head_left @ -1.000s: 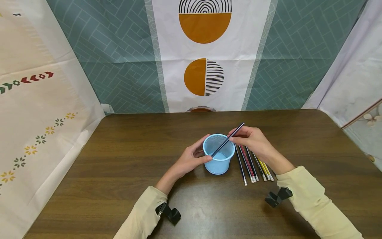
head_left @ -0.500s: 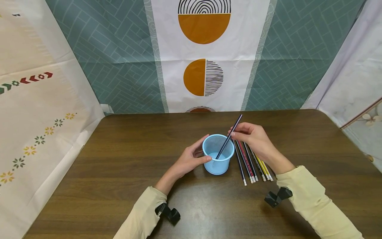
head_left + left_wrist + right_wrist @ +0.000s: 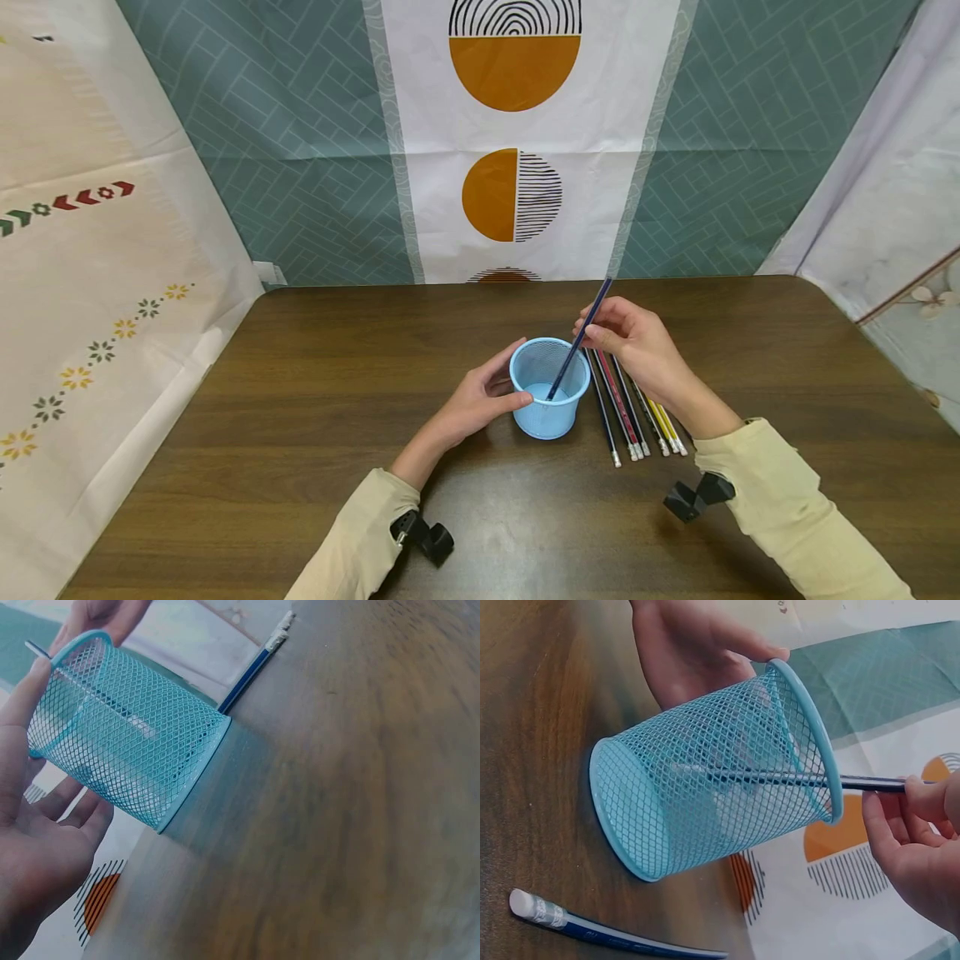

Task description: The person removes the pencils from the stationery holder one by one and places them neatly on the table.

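Observation:
A light-blue mesh pencil cup [image 3: 547, 421] stands upright on the table. My left hand [image 3: 480, 392] holds its left side, thumb on the near rim and fingers around the back; the left wrist view shows this hand [image 3: 45, 855] beside the mesh. Between thumb and fingertips, my right hand [image 3: 633, 342] pinches a dark blue striped pencil [image 3: 592, 317] over the right rim. The pencil slants down into the cup, and through the mesh in the right wrist view its lower part [image 3: 772, 777] shows inside. Just right of the cup lies a row of several pencils [image 3: 626, 408], partly under my right hand.
The brown wooden table [image 3: 322, 400] reaches back to a patterned cloth [image 3: 315, 167]. A pencil with a white eraser [image 3: 615, 934] lies near the cup's base in the right wrist view. Black wrist cameras [image 3: 423, 533] sit on both sleeves.
The pencil in my right hand has tipped steeper, its lower end moving deeper into the cup. My right hand has shifted slightly up and away. The left hand and cup stay put.

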Demonstrator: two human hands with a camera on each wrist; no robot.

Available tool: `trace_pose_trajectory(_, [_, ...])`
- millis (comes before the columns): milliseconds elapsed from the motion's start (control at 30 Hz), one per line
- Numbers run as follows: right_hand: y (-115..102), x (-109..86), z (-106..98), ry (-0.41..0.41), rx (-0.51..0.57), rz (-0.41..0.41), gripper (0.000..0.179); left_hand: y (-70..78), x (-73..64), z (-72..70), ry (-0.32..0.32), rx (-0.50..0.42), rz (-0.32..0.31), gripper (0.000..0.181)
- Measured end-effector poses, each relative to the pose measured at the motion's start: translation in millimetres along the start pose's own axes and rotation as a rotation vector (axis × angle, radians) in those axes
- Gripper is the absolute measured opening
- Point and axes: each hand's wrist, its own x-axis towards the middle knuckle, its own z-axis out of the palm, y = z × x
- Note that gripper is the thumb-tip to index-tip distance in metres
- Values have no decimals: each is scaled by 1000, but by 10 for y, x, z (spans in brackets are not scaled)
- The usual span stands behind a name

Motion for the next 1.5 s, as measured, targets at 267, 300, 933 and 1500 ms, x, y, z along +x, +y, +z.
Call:
trace_pose_trajectory(267, [-106, -17, -40, 75, -44, -71, 16, -15, 10, 6, 7, 9, 5, 72])
trace_pose_trajectory(300, [-120, -21, -53, 83, -39, -82, 15, -16, 10, 6, 7, 9, 5, 72])
trace_pose_trajectory(933, [-358, -98, -296, 167, 302, -251, 23, -13, 0, 1, 13, 3, 7, 74])
trace_pose_trajectory(1500, [-328, -177, -489, 109, -4, -146, 20, -6, 0, 1, 9, -2, 2, 74])
